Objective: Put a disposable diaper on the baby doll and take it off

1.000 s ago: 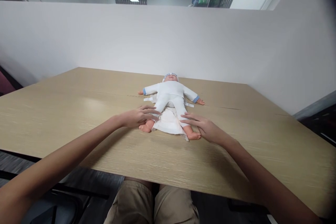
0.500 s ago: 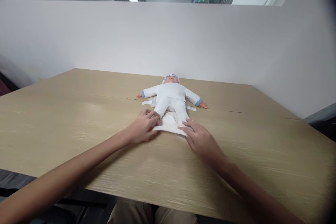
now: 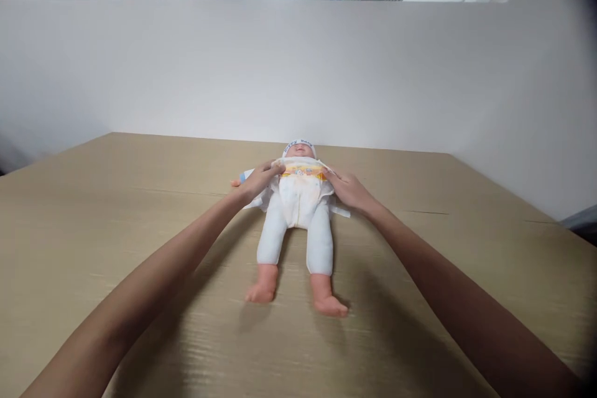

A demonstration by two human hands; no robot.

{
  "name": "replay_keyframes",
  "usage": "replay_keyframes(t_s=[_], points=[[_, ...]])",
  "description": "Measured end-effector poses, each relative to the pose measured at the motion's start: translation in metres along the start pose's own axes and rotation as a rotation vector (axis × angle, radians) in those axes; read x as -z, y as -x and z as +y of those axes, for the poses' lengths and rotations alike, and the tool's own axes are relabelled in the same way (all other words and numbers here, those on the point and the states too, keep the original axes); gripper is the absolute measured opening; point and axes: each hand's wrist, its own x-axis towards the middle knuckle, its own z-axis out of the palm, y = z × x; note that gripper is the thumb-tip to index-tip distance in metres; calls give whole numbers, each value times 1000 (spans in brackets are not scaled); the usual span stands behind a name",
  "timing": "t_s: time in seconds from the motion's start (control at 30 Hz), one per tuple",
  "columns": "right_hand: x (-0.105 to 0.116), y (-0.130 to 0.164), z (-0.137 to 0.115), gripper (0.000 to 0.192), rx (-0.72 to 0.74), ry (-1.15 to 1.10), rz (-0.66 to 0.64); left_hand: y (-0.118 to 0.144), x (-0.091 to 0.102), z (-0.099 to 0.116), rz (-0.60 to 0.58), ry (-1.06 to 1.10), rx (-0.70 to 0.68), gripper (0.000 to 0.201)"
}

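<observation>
A baby doll point(image 3: 319, 249) in white clothing lies on its back, with its head towards the wall and its bare feet towards me. The front of a white diaper point(image 3: 298, 196) with a yellow-orange printed band is drawn up between its legs and over its belly. My left hand point(image 3: 262, 180) pinches the upper left corner of the diaper's front. At the upper right corner, my right hand point(image 3: 347, 188) has its fingers on the edge, thumb on the printed side. A white fastening tab point(image 3: 341, 211) sticks out beside the doll's right-hand hip in view.
The doll lies on a wide wood-coloured table point(image 3: 163, 230). A pale partition wall point(image 3: 224, 68) rises behind the table's far edge, and another wall stands to the right.
Both hands have moved up from near the doll's feet to its belly, bringing the diaper's front over it. The legs and feet are now uncovered, and my view has shifted closer.
</observation>
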Motion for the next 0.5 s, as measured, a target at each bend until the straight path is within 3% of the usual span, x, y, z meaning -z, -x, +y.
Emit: replay_keyframes(t_s=[0.1, 0.2, 0.4, 0.5], points=[[-11, -19, 16, 53, -73, -195, -34, -16, 0, -18, -9, 129, 114, 47], [-17, -15, 24, 54, -80, -224, -37, -12, 1, -29, -17, 153, 149, 50], [-14, 39, 25, 61, -171, -331, -83, 42, 3, -25, -209, 263, 250, 49], [-16, 62, 29, 58, -191, -334, -90, 63, 5, -22, -248, 266, 285, 51]])
